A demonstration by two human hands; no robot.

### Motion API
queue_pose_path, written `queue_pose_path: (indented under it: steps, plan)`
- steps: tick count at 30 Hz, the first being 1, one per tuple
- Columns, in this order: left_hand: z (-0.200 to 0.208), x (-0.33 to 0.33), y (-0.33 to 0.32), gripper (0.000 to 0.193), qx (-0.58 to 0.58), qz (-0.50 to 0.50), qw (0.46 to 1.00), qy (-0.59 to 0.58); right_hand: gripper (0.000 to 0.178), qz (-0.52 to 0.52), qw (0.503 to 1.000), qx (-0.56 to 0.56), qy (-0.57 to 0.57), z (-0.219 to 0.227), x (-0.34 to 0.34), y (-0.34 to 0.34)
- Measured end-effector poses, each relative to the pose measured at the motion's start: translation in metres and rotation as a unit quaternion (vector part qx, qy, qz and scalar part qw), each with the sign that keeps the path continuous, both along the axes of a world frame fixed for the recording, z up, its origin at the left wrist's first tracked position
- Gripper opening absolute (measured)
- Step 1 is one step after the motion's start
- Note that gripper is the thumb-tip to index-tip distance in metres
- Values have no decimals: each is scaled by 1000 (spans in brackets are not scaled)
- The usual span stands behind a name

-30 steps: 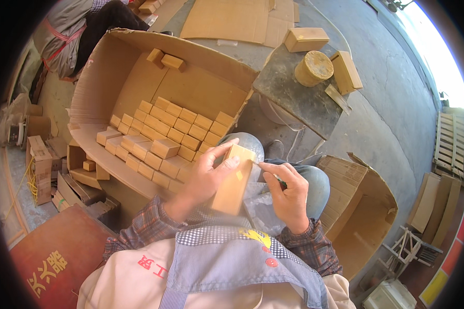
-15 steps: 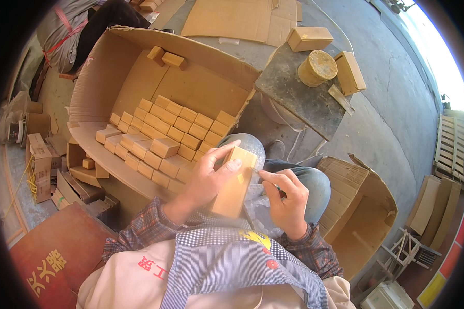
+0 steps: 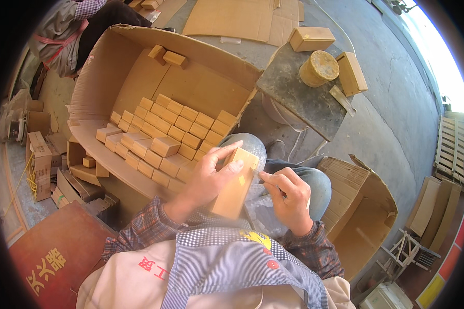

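My left hand is closed around the upper left of a long wooden block, fingers over its far edge and thumb on its face. The block is tilted above my lap, with a small pale patch on its face. On the block's right edge, my right hand pinches a thin, small tool whose tip touches the wood near the top; its kind is too small to make out. To the left, several similar wooden blocks lie in rows inside a big cardboard box.
Ahead to the right, a dark-topped stand bears a round yellowish tub, two wooden boxes and a flat scraper-like strip. An open carton stands by my right knee. A red box is at lower left. Another person sits beyond the large box.
My right hand's fingers have turned and curled slightly while its tool stays at the block's edge. The left hand and block are nearly still. The other person's sleeve has come into view.
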State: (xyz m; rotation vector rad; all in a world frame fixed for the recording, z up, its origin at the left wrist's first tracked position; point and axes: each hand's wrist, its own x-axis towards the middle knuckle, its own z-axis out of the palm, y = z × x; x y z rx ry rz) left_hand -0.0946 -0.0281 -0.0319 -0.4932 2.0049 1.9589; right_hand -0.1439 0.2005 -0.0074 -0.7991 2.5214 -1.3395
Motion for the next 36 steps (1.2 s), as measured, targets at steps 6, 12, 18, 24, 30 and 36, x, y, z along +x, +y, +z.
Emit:
queue_pose_path:
  steps: [6,12,18,24,30,36]
  plan:
    - [2,0,-1,58,25,-3,999,-22,24,7,999,-7,41,3,15,0]
    - [6,0,1,59,27,8,1000,0,20,-69,988,-75,-116,6,16,-4]
    - [3,0,0,58,31,-3,999,-10,18,-76,988,-39,-130,2,2,-4]
    - [1,0,-1,57,10,-13,1000,-2,18,-38,999,3,-30,5,13,-1]
    - [0,1,0,56,0,-7,1000,11,15,-17,996,6,88,5,26,-5]
    - [1,1,3,56,33,24,999,4,19,-24,996,-41,75,9,37,-7]
